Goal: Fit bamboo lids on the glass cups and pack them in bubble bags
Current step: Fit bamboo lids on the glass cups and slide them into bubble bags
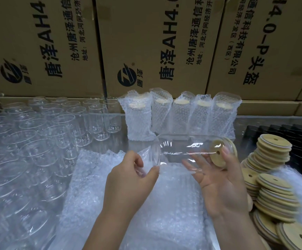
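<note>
A clear glass cup [182,150] lies on its side in mid-air, its bamboo lid [220,154] fitted on the right end. My right hand [218,181] cradles the cup from below, fingers spread, thumb against the lid. My left hand [134,174] pinches the mouth of a bubble bag [143,159] at the cup's base end; whether the base is inside the bag is unclear. A stack of flat bubble bags [137,213] lies beneath my hands.
Several bare glass cups [38,141] stand at the left. Several bagged, lidded cups [179,116] stand at the back. Piles of bamboo lids [272,186] lie at the right, beside a black tray [300,141]. Cardboard boxes [146,42] wall the back.
</note>
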